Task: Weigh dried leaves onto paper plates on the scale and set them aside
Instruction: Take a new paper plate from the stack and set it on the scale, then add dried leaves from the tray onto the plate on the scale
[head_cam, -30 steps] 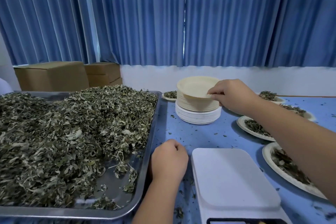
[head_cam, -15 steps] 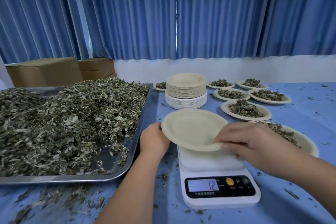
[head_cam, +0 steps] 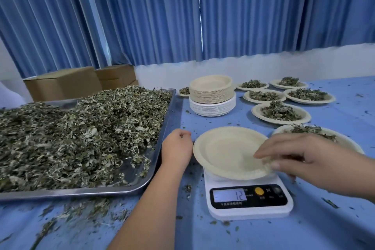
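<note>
Empty paper plate [head_cam: 225, 152] sitting on the kitchen scale [head_cam: 249, 209], both my hands close by.

The display is reading 12. My right hand [head_cam: 316, 158] is lying over the plate's near-right rim, fingers straight — blur is hiding whether the thumb is pinching. My left hand [head_cam: 177, 145] is resting curled, apparently empty, beside the tray [head_cam: 81, 190] of dried leaves [head_cam: 71, 132], likely ready to scoop. Filled plates [head_cam: 281, 112] are sitting behind — one partly covered by my wrist.

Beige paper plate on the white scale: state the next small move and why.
Probably lift the right hand clear of the round beige paper plate: its fingers lie on the rim, the plate sits empty on the white digital scale, and the display reads 12; a touch could skew the reading.
</note>
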